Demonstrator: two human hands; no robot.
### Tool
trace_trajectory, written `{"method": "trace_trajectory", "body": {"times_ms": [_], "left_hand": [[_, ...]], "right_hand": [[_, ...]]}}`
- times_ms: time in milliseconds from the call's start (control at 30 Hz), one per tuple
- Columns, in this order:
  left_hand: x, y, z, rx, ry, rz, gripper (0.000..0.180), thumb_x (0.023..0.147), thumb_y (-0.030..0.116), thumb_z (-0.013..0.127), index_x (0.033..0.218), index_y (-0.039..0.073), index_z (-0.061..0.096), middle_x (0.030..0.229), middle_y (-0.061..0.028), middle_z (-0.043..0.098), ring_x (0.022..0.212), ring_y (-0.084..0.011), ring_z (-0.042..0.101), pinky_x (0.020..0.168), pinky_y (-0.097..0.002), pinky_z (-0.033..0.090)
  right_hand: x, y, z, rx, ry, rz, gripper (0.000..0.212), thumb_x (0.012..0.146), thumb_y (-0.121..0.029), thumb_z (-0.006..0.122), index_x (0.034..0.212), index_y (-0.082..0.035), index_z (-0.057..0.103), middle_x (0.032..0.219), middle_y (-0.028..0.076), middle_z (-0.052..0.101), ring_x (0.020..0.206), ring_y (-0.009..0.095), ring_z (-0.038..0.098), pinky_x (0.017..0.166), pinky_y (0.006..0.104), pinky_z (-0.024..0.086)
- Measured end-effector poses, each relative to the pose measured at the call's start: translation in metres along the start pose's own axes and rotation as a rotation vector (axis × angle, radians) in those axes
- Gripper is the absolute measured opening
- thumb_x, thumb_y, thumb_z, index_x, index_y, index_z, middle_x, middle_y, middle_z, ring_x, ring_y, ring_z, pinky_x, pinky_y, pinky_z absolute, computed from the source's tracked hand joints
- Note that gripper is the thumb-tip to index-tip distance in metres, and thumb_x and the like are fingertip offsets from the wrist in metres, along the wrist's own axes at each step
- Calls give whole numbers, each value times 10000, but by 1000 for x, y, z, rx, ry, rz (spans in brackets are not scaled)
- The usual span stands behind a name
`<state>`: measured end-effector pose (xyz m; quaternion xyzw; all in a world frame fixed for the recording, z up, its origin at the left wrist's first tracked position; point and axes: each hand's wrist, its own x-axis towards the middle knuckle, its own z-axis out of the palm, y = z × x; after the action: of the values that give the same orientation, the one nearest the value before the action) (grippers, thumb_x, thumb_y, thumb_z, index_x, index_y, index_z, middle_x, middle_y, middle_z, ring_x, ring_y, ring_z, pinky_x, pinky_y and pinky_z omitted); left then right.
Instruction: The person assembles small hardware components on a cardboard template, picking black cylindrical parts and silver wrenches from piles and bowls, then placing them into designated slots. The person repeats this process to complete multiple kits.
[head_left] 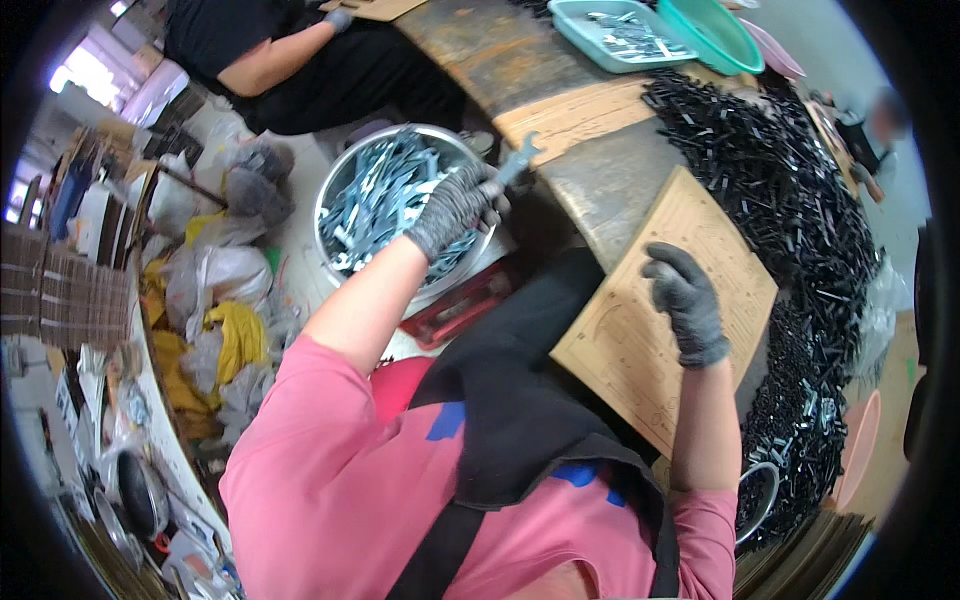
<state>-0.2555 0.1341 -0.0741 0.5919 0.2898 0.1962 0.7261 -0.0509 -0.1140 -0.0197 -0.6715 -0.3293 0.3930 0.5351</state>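
An open-ended wrench (519, 160) was up and to the left of the tan panel with marked outlines (620, 340), well apart from it. The gloved left hand (458, 212) gripped it, fingers curled round the hidden lower part, one forked end projecting. To carry it well, a firm hold below that fork seemed best, lifted high enough to clear the loose grey metal pieces (385, 185) in the round metal basin (455, 148), left of the panel. The gloved right hand (686, 300) was over the panel, fingers loosely bent and apparently gripping nothing; whether they touched its face could not be told. Steadying the panel would probably have served well, since it overhung the workbench (605, 185) on the near side. Right of the panel lay a heap of black pieces (790, 190), best kept off its face. Beyond the panel stood a pale blue tray (630, 66); a co-worker's forearm (275, 68) was far off to its upper left.
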Motion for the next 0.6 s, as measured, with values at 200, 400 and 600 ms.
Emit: {"method": "trace_trajectory", "body": {"times_ms": [200,400,600], "left_hand": [[-13,48,114,-177,-453,0,191,842,153,552,985,35,506,762,-50,591,578,-97,534,523,-199,423],[-2,38,174,-89,-470,-39,280,850,132,534,1095,5,492,833,-63,588,595,-77,504,534,-194,406],[11,14,245,-845,-529,52,331,882,154,492,1188,58,408,1123,-141,502,1040,-251,508,914,-357,423]], "right_hand": [[14,-44,14,199,133,-205,393,842,-260,546,1160,-33,505,745,24,526,566,49,420,491,161,340],[-14,-54,-50,205,551,-226,210,858,-205,508,978,-41,561,657,37,549,487,63,453,447,173,343],[-27,1,-42,507,547,-355,314,832,-275,588,1025,-40,507,806,64,589,691,139,566,630,241,462]]}}
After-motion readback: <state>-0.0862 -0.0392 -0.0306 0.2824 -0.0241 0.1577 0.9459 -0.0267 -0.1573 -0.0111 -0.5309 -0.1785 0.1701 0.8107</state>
